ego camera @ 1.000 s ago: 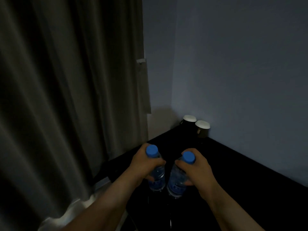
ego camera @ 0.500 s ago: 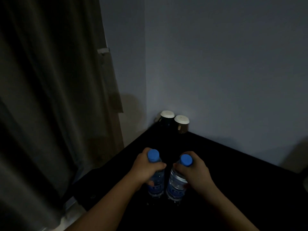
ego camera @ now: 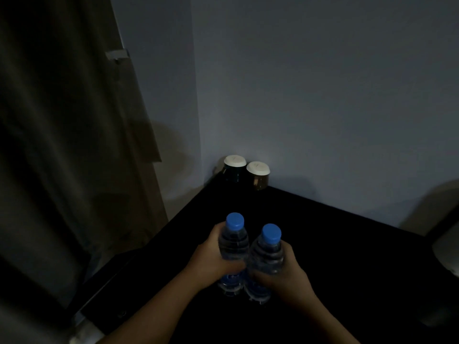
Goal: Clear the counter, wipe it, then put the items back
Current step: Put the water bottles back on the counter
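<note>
Two clear water bottles with blue caps stand side by side over the black counter (ego camera: 347, 244). My left hand (ego camera: 211, 261) grips the left bottle (ego camera: 233, 242) around its middle. My right hand (ego camera: 285, 271) grips the right bottle (ego camera: 268, 254) the same way. The bottles touch each other. The room is dim, so I cannot tell whether their bases rest on the counter or hang just above it.
Two small jars with white lids, one dark (ego camera: 233, 170) and one amber (ego camera: 258, 176), stand in the far corner against the wall. A curtain (ego camera: 62, 145) hangs at the left. A pale rounded object (ego camera: 447, 249) sits at the right edge.
Both hands have slid down from the bottle necks to the bodies, and the two bottles have come together. The view has shifted right and closer.
</note>
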Available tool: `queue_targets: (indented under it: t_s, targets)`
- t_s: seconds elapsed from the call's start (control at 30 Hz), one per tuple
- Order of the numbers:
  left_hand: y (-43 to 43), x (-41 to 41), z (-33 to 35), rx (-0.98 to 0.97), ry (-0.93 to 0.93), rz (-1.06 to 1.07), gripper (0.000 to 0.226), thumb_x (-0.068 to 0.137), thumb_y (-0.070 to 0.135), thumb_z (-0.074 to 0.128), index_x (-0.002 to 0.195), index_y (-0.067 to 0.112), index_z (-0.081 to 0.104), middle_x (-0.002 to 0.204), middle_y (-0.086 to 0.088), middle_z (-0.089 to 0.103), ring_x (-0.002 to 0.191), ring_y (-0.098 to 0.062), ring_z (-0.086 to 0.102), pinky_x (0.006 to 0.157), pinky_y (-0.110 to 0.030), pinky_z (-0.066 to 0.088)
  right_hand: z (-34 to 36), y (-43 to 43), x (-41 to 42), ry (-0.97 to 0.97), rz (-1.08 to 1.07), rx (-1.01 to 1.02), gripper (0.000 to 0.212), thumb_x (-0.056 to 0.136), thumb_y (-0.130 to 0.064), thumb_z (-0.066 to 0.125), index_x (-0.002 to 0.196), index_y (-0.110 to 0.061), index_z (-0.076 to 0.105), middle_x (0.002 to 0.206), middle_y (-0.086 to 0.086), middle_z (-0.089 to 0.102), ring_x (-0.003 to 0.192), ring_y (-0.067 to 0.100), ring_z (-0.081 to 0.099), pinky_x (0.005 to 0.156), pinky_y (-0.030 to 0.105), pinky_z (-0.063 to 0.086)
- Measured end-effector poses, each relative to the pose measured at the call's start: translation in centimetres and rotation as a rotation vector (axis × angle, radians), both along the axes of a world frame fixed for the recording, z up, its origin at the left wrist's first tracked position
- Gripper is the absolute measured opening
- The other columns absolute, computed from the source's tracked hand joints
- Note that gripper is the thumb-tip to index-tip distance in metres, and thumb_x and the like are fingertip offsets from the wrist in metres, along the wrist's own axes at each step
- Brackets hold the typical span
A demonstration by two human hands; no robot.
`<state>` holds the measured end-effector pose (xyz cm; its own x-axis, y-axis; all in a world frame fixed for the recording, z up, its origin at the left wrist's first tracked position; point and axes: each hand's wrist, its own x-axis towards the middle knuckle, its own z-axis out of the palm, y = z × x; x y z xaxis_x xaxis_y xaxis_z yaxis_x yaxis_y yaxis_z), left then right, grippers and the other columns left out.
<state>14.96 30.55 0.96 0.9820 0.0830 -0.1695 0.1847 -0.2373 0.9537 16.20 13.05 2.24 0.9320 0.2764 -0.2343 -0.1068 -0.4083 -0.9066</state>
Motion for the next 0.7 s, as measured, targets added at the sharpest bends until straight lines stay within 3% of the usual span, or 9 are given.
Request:
queue_targets:
  t_s: [0.07,0.17,0.27,0.37,0.5,0.7]
  targets:
    - [-0.1,0.2,-0.4,-0.007,0.012,0.022,0.072,0.054,0.018,0.087,0.105,0.043,0.044,0.113,0.016,0.057,0.115,-0.017,0.057,0.100,-0.041,0.047,-0.2,-0.2,0.1,-0.011,0.001,0.026,0.042,0.074,-0.011,0.075,0.106,-0.027,0.054,0.093,-0.003,0.065,0.083,0.009,0.065,0.078,0.032,0.056]
    - [-0.4,1.1,-0.3,-0.005,-0.005,0.061,0.079,0.039,0.034,0.082,0.110,0.039,0.049,0.109,0.013,0.062,0.107,-0.015,0.061,0.098,-0.043,0.049,-0.2,-0.5,0.7,-0.013,-0.069,0.060,0.054,0.072,-0.015,0.078,0.107,-0.036,0.044,0.093,-0.015,0.060,0.084,0.006,0.060,0.073,0.024,0.049]
    - [-1.1,2.6,0.1,0.050,-0.028,0.083,0.060,0.051,0.022,0.083,0.096,0.042,0.049,0.101,0.014,0.061,0.105,-0.017,0.060,0.098,-0.042,0.048,0.0,-0.9,2.0,0.005,-0.079,0.045,0.059,0.070,-0.018,0.078,0.116,-0.031,0.045,0.097,-0.015,0.060,0.088,0.007,0.060,0.074,0.024,0.047]
    - [-2.4,4.7,0.5,0.068,-0.049,0.106,0.059,0.059,0.011,0.083,0.094,0.045,0.049,0.101,0.015,0.065,0.100,-0.013,0.063,0.096,-0.041,0.050,0.4,-2.2,3.8,-0.001,-0.136,0.052,0.062,0.068,-0.019,0.079,0.118,-0.031,0.045,0.099,-0.013,0.061,0.094,0.011,0.060,0.080,0.027,0.046]
    - [-5.3,8.6,2.0,0.091,-0.052,0.065,0.057,0.059,0.014,0.082,0.095,0.044,0.049,0.101,0.014,0.065,0.098,-0.011,0.063,0.092,-0.036,0.051,0.9,-4.8,7.2,-0.004,-0.214,0.094,0.067,0.068,-0.016,0.080,0.125,-0.025,0.044,0.109,-0.003,0.062,0.097,0.015,0.061,0.071,0.024,0.046]
    - [-11.3,15.9,3.6,0.134,-0.054,-0.023,0.051,0.065,0.014,0.078,0.098,0.039,0.048,0.101,0.009,0.065,0.099,-0.013,0.062,0.091,-0.033,0.050,1.3,-9.9,13.6,-0.039,-0.321,0.088,0.067,0.067,-0.015,0.081,0.123,-0.023,0.046,0.111,0.001,0.063,0.099,0.020,0.061,0.081,0.031,0.046]
